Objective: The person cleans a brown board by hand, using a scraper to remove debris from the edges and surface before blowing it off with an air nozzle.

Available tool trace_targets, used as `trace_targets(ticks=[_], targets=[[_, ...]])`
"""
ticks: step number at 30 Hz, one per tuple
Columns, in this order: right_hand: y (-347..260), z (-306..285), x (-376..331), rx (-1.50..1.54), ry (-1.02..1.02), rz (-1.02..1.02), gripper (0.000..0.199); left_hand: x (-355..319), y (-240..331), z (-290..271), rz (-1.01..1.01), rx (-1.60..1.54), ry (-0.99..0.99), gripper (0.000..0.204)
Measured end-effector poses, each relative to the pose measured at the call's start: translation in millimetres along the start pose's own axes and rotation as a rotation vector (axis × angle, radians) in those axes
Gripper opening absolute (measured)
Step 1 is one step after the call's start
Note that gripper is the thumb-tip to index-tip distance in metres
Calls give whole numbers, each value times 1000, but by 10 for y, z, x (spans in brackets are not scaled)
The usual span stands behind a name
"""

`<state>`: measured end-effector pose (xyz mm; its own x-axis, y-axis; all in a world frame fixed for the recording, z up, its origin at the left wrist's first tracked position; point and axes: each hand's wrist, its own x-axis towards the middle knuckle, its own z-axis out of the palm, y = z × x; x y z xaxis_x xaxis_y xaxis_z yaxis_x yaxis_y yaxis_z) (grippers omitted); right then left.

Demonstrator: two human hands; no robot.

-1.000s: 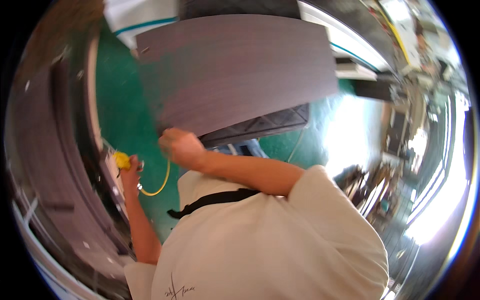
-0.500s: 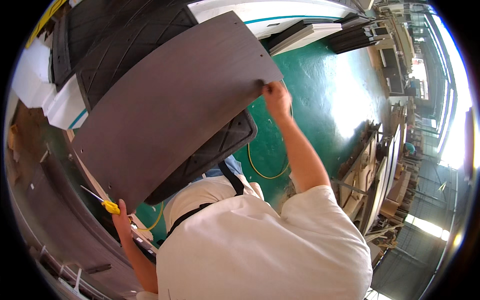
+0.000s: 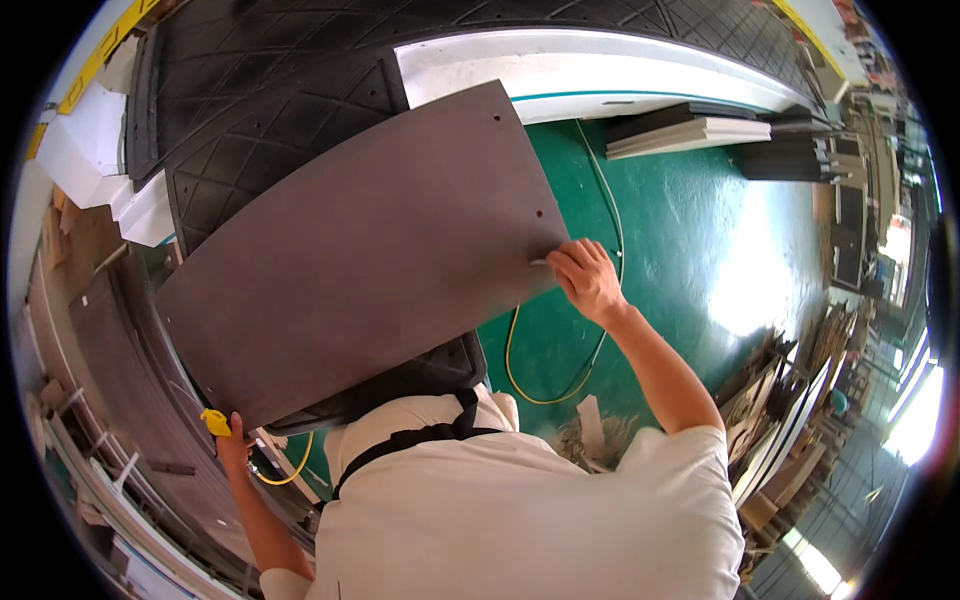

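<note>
Right fingers (image 3: 576, 261) bunched, hold unclear, right at the panel's (image 3: 370, 260) right end; its long axis runs lower left, where left fingers (image 3: 237, 428) clasp a yellow gun (image 3: 214, 422).

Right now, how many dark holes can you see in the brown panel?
4 in the brown panel: two right-end holes, two left-end holes. The right hand may hide more.

No legible txt, nos. or signs.

Black tabletop (image 3: 290, 140) — patterned, brown panel (image 3: 370, 250) atop
</note>
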<state>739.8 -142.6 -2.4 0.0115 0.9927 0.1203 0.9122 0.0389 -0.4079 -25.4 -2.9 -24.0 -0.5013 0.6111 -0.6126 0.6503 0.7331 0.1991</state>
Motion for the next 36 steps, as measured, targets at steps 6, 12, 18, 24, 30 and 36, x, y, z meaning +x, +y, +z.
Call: trace_targets(ticks=[6, 12, 18, 24, 30, 36], targets=[[1181, 357, 1952, -100, 179, -156, 21, -80, 32, 72, -97, 53, 48, 62], [1136, 338, 3281, 174, 176, 2, 18, -458, 449, 269, 22, 88, 195, 57], [589, 238, 3314, 558, -403, 138, 23, -426, 740, 310, -100, 49, 18, 50], [610, 462, 3569, 417, -717, 95, 23, -278, 689, 154, -195, -80, -96, 57], [439, 392, 3821, 303, -913, 11, 20, -215, 536, 108, -215, -21, -139, 61], [380, 426, 3919, 224, -960, 61, 22, -317, 648, 197, -176, -82, -50, 61]])
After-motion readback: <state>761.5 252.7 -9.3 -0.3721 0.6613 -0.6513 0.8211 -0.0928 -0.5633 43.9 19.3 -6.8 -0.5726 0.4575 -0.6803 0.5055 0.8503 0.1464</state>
